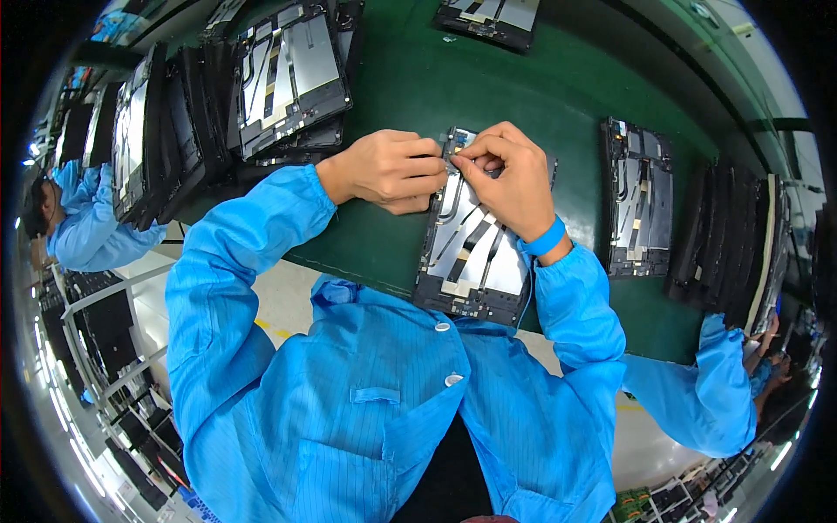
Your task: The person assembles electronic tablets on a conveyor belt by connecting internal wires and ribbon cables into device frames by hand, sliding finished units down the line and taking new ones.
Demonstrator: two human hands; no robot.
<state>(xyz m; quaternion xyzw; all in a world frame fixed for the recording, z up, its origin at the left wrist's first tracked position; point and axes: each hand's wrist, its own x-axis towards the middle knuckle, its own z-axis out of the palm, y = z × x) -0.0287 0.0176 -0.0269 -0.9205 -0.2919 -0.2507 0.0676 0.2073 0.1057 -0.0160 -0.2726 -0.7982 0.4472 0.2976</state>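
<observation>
In front of me on the green table lies an opened tablet-like panel (469, 253), its silver plate crossed by black ribbon cables and its dark frame exposed. Both of my hands work at its far end. My left hand (390, 172) is closed, fingers curled, at the panel's far left edge; whatever its fingertips hold is hidden. My right hand (508, 174) reaches over the far end, thumb and forefinger pinched together at the board there. Anything between them is too small to make out. A blue wrist strap (547, 237) circles my right wrist.
Similar panels (290, 78) are stacked at the far left, with more standing on edge (179, 131) beside them. Another panel (639, 200) lies to the right, next to an upright dark row (719, 235). One more panel (493, 19) lies far back. People in blue sit at either side.
</observation>
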